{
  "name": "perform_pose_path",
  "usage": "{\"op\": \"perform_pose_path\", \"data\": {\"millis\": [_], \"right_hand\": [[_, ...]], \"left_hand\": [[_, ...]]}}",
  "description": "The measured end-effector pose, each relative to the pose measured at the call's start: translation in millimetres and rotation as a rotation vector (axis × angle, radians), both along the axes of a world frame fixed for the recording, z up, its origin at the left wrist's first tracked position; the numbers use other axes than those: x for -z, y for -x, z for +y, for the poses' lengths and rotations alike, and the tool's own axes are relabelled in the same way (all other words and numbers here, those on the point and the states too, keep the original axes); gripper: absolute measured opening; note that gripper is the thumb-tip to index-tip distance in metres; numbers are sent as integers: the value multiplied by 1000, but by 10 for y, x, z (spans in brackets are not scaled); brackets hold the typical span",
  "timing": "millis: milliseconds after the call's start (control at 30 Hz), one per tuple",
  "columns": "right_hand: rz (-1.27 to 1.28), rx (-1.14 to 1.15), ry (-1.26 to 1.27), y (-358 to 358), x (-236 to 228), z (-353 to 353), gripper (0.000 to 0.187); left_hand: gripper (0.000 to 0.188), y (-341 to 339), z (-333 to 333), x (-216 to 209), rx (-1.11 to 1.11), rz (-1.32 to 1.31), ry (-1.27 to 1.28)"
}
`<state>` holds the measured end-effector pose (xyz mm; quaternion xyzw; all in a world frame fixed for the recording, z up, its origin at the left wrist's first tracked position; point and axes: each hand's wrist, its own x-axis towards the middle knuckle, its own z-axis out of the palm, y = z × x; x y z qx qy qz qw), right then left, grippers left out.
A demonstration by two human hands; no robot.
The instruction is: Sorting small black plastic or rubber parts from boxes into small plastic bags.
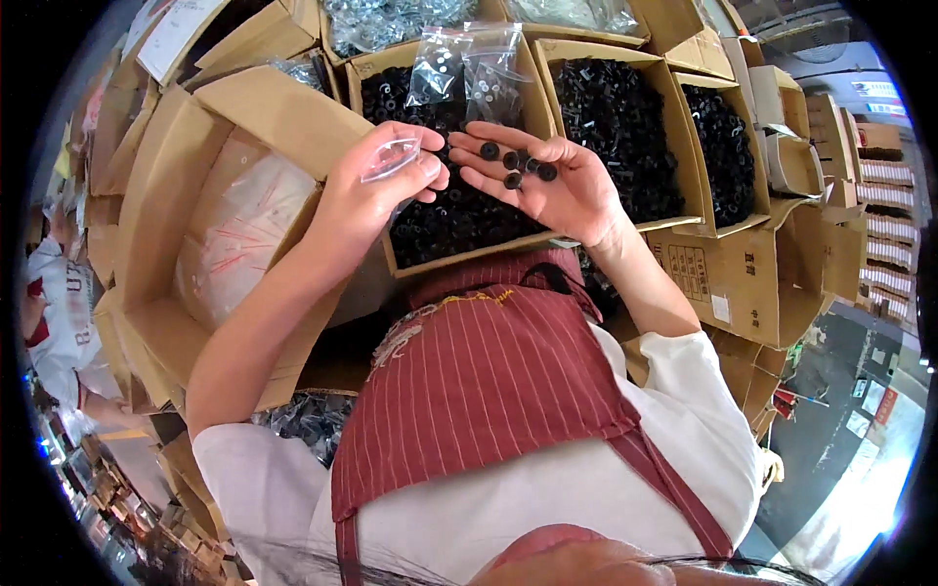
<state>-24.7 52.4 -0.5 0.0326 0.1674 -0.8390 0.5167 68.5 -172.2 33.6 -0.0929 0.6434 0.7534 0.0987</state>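
My left hand pinches a small clear plastic bag, its mouth gaping toward the top of my fingers. Beside it, my right hand is turned palm up with the fingers loosely extended, and it holds several small black round pieces, which look like rubber feet or grommets. Both hands hover over a cardboard box filled with black ring-like parts. Across that box's far side lie two clear zip bags with small pale parts inside.
To the left stands an open carton of clear bags with red lines. Boxes of black parts stand to the right, and clear bagged goods lie in boxes beyond. Another person is at the far left.
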Motion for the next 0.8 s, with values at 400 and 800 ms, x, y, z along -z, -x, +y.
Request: {"op": "perform_pose_path", "data": {"millis": [400, 800], "right_hand": [[6, 0, -53, 7, -29, -43, 63], [-65, 36, 59, 22, -107, -63, 71]], "left_hand": [[32, 11, 2, 73, 25, 20, 1], [33, -19, 16, 190, 31, 72, 180]]}}
